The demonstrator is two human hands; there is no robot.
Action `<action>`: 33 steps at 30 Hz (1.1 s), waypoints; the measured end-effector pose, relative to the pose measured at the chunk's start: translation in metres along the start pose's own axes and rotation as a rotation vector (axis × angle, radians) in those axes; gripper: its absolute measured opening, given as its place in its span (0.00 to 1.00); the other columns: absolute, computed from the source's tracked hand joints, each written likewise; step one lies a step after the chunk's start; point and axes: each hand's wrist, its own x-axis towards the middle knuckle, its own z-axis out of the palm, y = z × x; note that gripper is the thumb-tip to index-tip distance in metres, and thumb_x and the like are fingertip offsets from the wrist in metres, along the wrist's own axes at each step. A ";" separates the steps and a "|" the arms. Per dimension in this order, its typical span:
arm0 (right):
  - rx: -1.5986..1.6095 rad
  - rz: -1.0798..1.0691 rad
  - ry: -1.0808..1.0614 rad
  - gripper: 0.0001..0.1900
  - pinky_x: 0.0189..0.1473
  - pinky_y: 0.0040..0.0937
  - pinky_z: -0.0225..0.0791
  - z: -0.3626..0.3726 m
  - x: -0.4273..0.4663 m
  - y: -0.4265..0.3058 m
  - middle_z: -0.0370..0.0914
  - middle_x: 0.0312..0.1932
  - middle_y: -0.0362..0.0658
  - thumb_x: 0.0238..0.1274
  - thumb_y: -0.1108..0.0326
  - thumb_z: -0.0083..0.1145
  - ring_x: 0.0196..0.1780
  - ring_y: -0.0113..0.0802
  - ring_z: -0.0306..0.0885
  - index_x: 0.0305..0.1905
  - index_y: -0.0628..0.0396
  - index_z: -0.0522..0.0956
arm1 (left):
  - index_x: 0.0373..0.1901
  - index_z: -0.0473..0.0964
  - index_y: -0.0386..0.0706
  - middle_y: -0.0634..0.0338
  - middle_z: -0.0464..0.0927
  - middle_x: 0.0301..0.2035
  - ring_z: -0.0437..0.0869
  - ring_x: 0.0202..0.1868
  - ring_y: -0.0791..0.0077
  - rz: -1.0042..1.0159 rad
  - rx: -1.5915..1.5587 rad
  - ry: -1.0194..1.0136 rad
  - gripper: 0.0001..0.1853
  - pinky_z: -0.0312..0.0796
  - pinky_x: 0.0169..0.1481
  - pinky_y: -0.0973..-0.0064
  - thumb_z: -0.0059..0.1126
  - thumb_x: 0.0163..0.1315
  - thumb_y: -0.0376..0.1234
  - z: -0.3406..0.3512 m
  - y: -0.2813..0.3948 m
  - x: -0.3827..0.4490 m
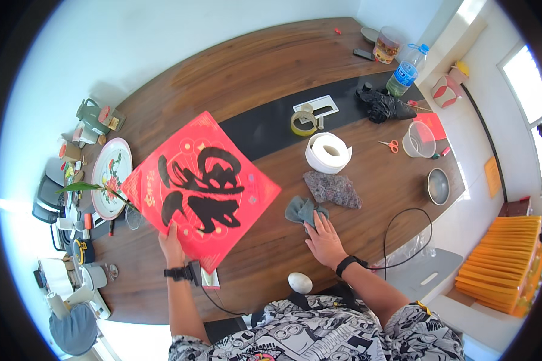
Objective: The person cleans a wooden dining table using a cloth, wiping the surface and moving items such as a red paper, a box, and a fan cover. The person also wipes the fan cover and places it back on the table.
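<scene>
My left hand [173,247] grips the lower-left edge of a square red paper sheet [257,189] with gold patterns and large black brush characters. The sheet is held above the wooden table, its corners turned like a diamond. My right hand [326,240] lies palm down, its fingers gripping a bunched grey-green cloth [297,210] on the tabletop. Just beyond that cloth lies a speckled grey-purple rag [332,188]. A white roll [329,153] of paper or tape stands behind the rag. Near my body, a white egg-shaped object [300,283] rests at the table edge.
Orange scissors [392,145], a clear plastic tub [418,140] and a metal bowl [437,187] are to the right. A tape roll [303,123] and water bottle [407,71] stand farther back. A floral enamel plate [100,180] is left; a black cable [385,243] loops beside my right wrist.
</scene>
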 end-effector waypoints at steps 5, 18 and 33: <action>0.001 -0.060 0.041 0.31 0.84 0.60 0.53 0.012 -0.006 0.012 0.52 0.86 0.59 0.73 0.59 0.63 0.86 0.63 0.53 0.78 0.51 0.72 | 0.58 0.81 0.34 0.59 0.86 0.49 0.87 0.47 0.72 -0.028 -0.090 -0.036 0.12 0.80 0.53 0.70 0.59 0.78 0.27 0.039 -0.032 0.065; 0.014 -0.063 0.094 0.29 0.85 0.58 0.53 0.019 -0.010 0.022 0.56 0.85 0.57 0.72 0.59 0.61 0.85 0.60 0.56 0.76 0.49 0.75 | 0.61 0.78 0.37 0.56 0.86 0.51 0.91 0.49 0.64 -0.113 -0.234 -0.238 0.14 0.86 0.56 0.65 0.57 0.77 0.25 0.161 -0.002 0.196; 0.102 -0.084 0.076 0.28 0.83 0.53 0.58 -0.008 -0.004 0.030 0.62 0.82 0.52 0.69 0.58 0.64 0.83 0.50 0.61 0.72 0.49 0.79 | 0.62 0.79 0.35 0.57 0.87 0.53 0.88 0.52 0.68 -0.073 -0.115 -0.325 0.15 0.80 0.60 0.67 0.57 0.77 0.24 0.500 -0.037 0.253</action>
